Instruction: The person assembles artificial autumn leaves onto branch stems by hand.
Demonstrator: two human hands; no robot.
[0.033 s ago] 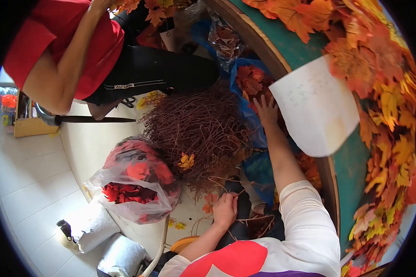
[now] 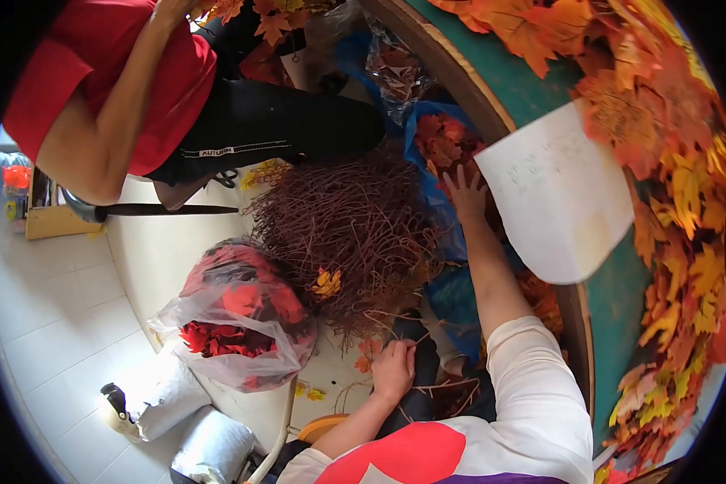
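Observation:
My left hand [image 2: 394,369] is closed in front of me, gripping a thin brown stem [image 2: 395,324] that curves away past the fingers. Further forward, my right hand [image 2: 466,194] reaches out with fingers spread, at the opening of a blue plastic bag [image 2: 429,187]. Red-orange artificial maple leaves [image 2: 442,139] fill that bag, and the fingertips lie against or just over them. Left of the bag is a big tangled heap of brown bare stems [image 2: 347,218]. A single yellow-orange leaf [image 2: 326,283] lies on the heap.
A green table [image 2: 613,298] with a wooden edge curves along the right, bearing piled autumn leaves [image 2: 682,218] and a white sheet [image 2: 561,194]. A clear bag of red leaves [image 2: 238,323] stands left. Across from me sits a person in red [image 2: 129,105]. White sacks [image 2: 165,395] lie lower left.

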